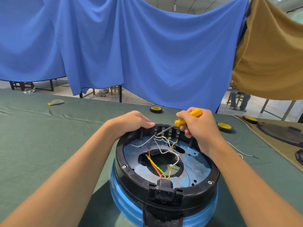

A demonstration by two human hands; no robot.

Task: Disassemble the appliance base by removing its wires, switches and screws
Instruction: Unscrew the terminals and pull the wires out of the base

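Observation:
The round appliance base (165,192) lies upside down in front of me, with a black rim over a blue body. Inside, white wires (164,145) run from a row of switch terminals (166,132) at the far rim, and a red wire and a yellow-green wire (155,166) lead to the black power socket (164,190) at the near rim. Hex screws (124,166) sit on the rim. My left hand (131,122) grips the far left rim. My right hand (199,128) holds a yellow-handled screwdriver (188,117), its tip at the leftmost terminals.
The base stands on a green cloth-covered table (49,136). Three rolls of black tape (156,109) lie beyond and to the right. A loose white wire (241,153) lies at the right. A brown mat with dark parts (282,133) is at the far right. Blue and brown curtains hang behind.

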